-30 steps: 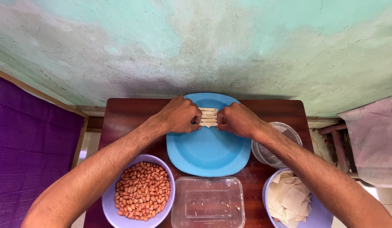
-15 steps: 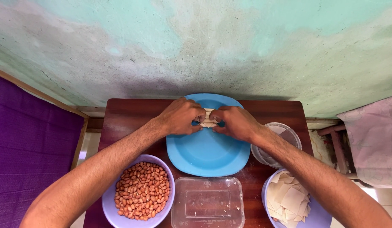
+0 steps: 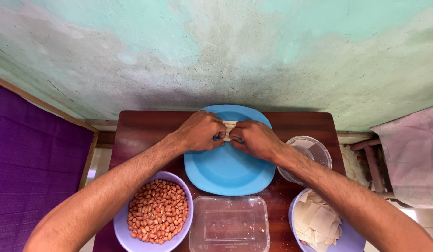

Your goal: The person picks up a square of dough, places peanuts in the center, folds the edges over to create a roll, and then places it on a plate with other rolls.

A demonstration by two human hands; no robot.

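Both hands [image 3: 228, 135] pinch pale ridged dough [image 3: 229, 127] (round plate [image 3: 226, 172]).

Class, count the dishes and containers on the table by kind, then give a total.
Blue plate: 1
Lilac bowls, one of peanuts, one of pale sheets: 2
Clear rectangular container: 1
Clear round container: 1
Total: 5

A lilac bowl of peanuts [image 3: 153, 212] is seen nearer than the left hand, a clear lidded container [image 3: 229, 224] below both hands, and a lilac bowl of pale squares [image 3: 319, 223] nearer than the right hand
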